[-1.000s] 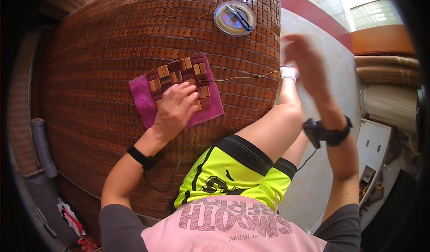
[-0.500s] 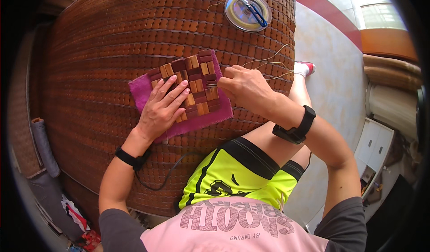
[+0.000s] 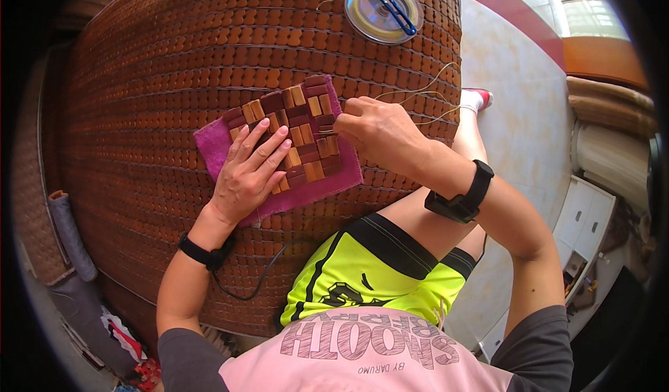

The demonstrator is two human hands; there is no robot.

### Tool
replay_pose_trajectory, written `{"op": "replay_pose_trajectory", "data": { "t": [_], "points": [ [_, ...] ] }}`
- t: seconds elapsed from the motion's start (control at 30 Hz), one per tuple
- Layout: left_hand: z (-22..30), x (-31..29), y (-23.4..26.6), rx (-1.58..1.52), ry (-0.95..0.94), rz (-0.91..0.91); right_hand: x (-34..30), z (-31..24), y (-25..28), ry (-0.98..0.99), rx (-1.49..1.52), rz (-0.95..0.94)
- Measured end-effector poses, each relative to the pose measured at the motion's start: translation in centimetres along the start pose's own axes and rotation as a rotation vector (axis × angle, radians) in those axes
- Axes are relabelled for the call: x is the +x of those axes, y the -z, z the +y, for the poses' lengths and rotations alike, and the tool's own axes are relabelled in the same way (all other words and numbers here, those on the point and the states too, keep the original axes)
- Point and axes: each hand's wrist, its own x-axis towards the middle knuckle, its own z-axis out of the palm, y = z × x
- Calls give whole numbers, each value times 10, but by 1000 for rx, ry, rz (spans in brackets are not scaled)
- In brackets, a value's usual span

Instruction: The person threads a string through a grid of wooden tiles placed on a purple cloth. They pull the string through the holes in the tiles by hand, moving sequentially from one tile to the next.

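The left hand (image 3: 251, 172) lies flat and open on the small patch of brown wooden tiles (image 3: 293, 137) over a magenta cloth (image 3: 279, 158), mid-mat, while the right hand (image 3: 380, 133) pinches thin cord (image 3: 418, 96) that could snag or pull tiles askew.

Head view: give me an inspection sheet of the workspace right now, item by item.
Surface: large mat of small brown wooden tiles, spread wide.
Job's things: small patch of wooden tiles on a magenta cloth; thin cord trailing off to the right.
Clutter: round tin lid holding blue-handled snips.
Hands: left hand flat on the patch; right hand pinching at the patch's right edge.
Cables: black wire from the left wristband.
Surroundings: pale floor, rolled mats at right.
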Motion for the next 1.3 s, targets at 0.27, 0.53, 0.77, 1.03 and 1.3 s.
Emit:
{"op": "replay_pose_trajectory", "data": {
  "t": [0.27, 0.53, 0.77, 1.03, 1.3],
  "points": [
    [0, 2, 1, 42, -2, -47, 0, 2, -2, 46, 1, 47],
    [6, 12, 4, 125, -8, -35, 1, 5, -8, 46, 31, 100],
    [5, 15, 4, 204, -22, -82, 1, 5, -11, 42, 69, 107],
    [4, 14, 2, 195, -7, -100, 3, 1, -16, 62, 67, 119],
    [-3, 8, -3, -87, 20, 119, 17, -13, -28, 72, -40, 40]
  ]
}}
